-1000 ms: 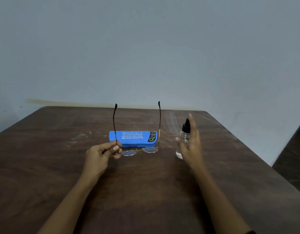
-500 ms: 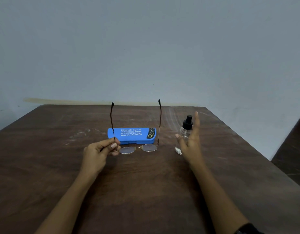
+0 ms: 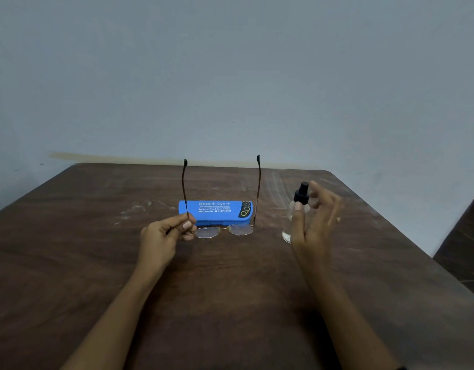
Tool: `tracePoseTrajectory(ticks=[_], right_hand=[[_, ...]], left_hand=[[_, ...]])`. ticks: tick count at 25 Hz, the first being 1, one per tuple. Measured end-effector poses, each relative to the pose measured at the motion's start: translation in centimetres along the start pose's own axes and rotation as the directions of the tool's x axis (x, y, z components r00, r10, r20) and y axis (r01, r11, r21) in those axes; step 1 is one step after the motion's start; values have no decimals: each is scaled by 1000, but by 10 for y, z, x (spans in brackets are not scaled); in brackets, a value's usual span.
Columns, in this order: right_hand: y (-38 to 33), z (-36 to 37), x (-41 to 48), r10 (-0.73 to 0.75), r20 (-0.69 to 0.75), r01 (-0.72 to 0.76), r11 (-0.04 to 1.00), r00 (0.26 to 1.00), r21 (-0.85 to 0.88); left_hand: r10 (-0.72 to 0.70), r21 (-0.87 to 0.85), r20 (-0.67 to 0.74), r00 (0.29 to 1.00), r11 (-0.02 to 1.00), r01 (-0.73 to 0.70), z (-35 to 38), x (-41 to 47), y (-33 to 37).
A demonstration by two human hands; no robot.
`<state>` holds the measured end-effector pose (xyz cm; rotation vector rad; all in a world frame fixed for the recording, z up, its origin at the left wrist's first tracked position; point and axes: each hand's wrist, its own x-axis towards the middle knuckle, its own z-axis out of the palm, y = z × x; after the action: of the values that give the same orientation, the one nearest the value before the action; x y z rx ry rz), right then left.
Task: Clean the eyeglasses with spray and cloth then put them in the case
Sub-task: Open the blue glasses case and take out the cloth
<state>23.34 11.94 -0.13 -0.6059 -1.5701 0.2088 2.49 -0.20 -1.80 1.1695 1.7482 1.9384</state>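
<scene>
My left hand (image 3: 163,237) pinches the left temple of thin-framed eyeglasses (image 3: 224,231), holding them lenses down with both temples pointing up. Right behind them a closed blue case (image 3: 216,210) with white print lies on the brown wooden table (image 3: 230,289). A small clear spray bottle (image 3: 297,209) with a black nozzle stands to the right. My right hand (image 3: 314,225) is around the bottle's near side, thumb in front of it and fingers loosely curled behind; the grip does not look closed. No cloth is in view.
A plain grey wall rises behind the table. Pale scuff marks streak the tabletop at back left and back right. The table's right edge runs diagonally, with a dark surface beyond it at the far right.
My right hand's straight fingers have curled in around the spray bottle. The eyeglasses and my left hand have stayed almost in place.
</scene>
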Motion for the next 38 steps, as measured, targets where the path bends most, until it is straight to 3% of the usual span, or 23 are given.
tracePoseTrajectory(ticks=[2, 5, 7, 9, 12, 14, 21, 25, 28, 34, 38], right_hand=[[-15, 4, -6, -12, 154, 2, 998, 988, 66], [-24, 16, -15, 242, 369, -293, 952, 898, 88], [-27, 22, -16, 467, 468, -571, 815, 751, 102], [-29, 24, -15, 602, 538, -769, 623, 590, 145], [-34, 26, -10, 682, 594, -897, 402, 427, 184], [-35, 28, -10, 696, 607, -922, 319, 384, 218], [-43, 24, -8, 704, 620, -937, 235, 347, 257], [-43, 19, -8, 682, 669, -949, 130, 296, 288], [-43, 18, -11, 664, 682, -942, 105, 306, 320], [-38, 16, -22, 635, 680, -924, 160, 366, 347], [-38, 18, -28, 628, 658, -909, 269, 416, 318]], left_hand=[[4, -11, -4, 1000, 1000, -4, 0, 0, 0], [7, -15, -3, 1000, 1000, -7, 1, -1, 0], [2, -9, -1, 1000, 1000, -2, -1, -1, -2], [2, 0, 8, 1000, 1000, -2, -3, -1, -4], [16, -4, 14, 1000, 1000, -16, -4, -1, -6], [55, 9, 18, 998, 998, -55, -4, -2, -5], [132, 59, -2, 991, 990, -131, -8, -5, -2], [187, 281, -2, 982, 943, -179, -14, -6, -1], [116, 260, 4, 993, 959, -114, -17, -8, 1], [14, 170, 41, 999, 985, -20, -20, -13, 5], [2, 200, 61, 998, 980, -15, -21, -15, 4]])
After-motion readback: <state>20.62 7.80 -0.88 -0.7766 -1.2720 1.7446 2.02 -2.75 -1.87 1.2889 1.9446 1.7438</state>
